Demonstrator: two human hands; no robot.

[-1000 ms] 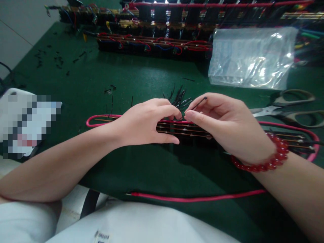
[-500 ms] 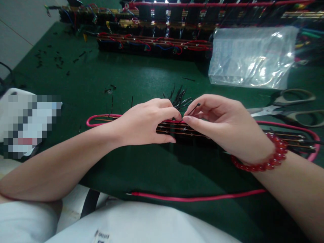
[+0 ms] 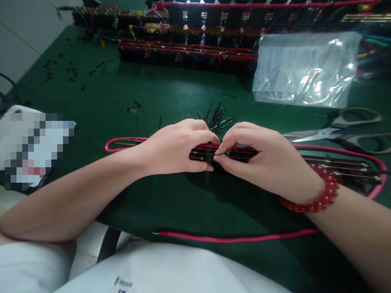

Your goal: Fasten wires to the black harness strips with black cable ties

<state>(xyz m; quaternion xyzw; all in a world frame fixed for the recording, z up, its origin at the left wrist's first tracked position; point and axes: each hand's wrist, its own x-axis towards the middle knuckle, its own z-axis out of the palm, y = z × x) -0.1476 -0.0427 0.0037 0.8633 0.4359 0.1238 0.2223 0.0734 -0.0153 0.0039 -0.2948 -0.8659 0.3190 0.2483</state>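
Observation:
My left hand (image 3: 174, 148) grips a long, narrow black assembly with copper strips (image 3: 345, 163), its fingers along the far side and its thumb at the near edge. A thick red cable (image 3: 339, 149) runs along the assembly and loops round its ends. Close to the left fingertips, my right hand (image 3: 256, 156) pinches thumb and forefinger together over the strips. The black cable tie in that pinch is almost wholly hidden by the fingers. Behind the hands lies a bunch of black cable ties (image 3: 217, 120). Two thin black tails (image 3: 160, 121) stand up by the assembly's left part.
Scissors (image 3: 328, 133) lie right of the bunch, below a clear plastic bag (image 3: 305, 71). Similar wired assemblies (image 3: 186, 53) line the back. Black offcuts (image 3: 71, 72) are scattered at left, near a partly blurred white object (image 3: 18, 138). A loose red cable end (image 3: 214, 238) crosses the front.
My right hand has come down and toward me, from the red cable to the copper strips. The cable tie's head that showed above its fingers is now out of sight. The left hand stays put.

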